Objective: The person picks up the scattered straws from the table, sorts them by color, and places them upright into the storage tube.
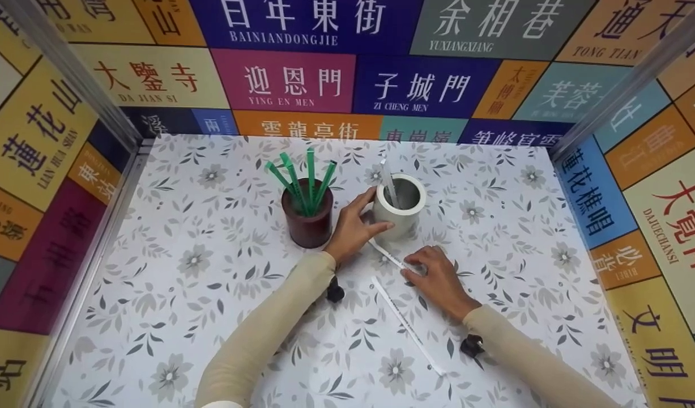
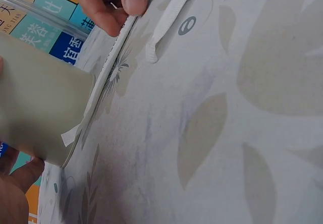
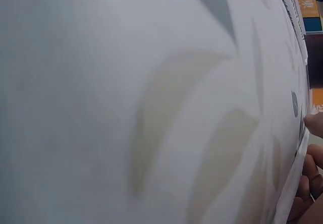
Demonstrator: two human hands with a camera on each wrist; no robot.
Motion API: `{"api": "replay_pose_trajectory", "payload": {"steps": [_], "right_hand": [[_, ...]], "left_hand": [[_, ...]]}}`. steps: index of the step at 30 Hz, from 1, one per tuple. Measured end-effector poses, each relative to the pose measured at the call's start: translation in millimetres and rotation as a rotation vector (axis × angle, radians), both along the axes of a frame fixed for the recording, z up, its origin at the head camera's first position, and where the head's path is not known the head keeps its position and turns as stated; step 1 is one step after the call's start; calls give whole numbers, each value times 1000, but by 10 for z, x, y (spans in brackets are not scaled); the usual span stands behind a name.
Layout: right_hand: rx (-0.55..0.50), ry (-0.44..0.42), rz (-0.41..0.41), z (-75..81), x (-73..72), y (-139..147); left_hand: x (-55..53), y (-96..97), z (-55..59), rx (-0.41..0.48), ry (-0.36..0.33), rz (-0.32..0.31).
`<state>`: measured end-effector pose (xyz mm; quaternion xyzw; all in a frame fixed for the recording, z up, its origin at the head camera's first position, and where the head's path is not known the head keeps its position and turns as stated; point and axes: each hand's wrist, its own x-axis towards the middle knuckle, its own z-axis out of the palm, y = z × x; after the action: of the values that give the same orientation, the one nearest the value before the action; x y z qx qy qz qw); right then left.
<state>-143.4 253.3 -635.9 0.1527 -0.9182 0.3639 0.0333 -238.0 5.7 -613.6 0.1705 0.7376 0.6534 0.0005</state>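
Note:
My left hand grips the pale grey-green cup, its thumb along the near side. One slim whitish stick leans inside that cup. My right hand pinches a long white paper-wrapped straw between thumb and fingers. In the left wrist view, the far end of this wrapped straw lies at the foot of the cup. Nearer on the table rests a second white wrapped straw, apart from both hands. In the right wrist view, only part of the right hand shows at the edge.
A dark red-brown cup holding several green sticks stands left of my left hand. The table has a floral cover. Panels with printed signs rise behind it and at both sides, with clear rails at the corners.

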Motion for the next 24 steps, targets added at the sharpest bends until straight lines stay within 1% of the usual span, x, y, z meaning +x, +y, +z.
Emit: {"api": "replay_pose_trajectory", "payload": {"steps": [5, 9, 12, 15, 17, 18, 22, 24], "right_hand": [[51, 32, 43, 64, 36, -17], [118, 74, 49, 116, 41, -34], [159, 20, 38, 181, 47, -34], [171, -74, 47, 266, 56, -12], [153, -133, 57, 332, 56, 12], [138, -148, 67, 362, 54, 28], [34, -194, 104, 535, 58, 92], [-18, -198, 125, 635, 67, 123]], "left_hand": [[3, 7, 5, 15, 2, -5], [0, 4, 0, 5, -3, 0], [0, -2, -1, -10, -7, 3], [-2, -5, 4, -14, -7, 9], [-5, 1, 7, -8, -5, 12], [-6, 5, 9, -3, -4, 14], [-6, 16, 5, 17, -1, 14], [-5, 18, 0, 24, 2, 15]]}}
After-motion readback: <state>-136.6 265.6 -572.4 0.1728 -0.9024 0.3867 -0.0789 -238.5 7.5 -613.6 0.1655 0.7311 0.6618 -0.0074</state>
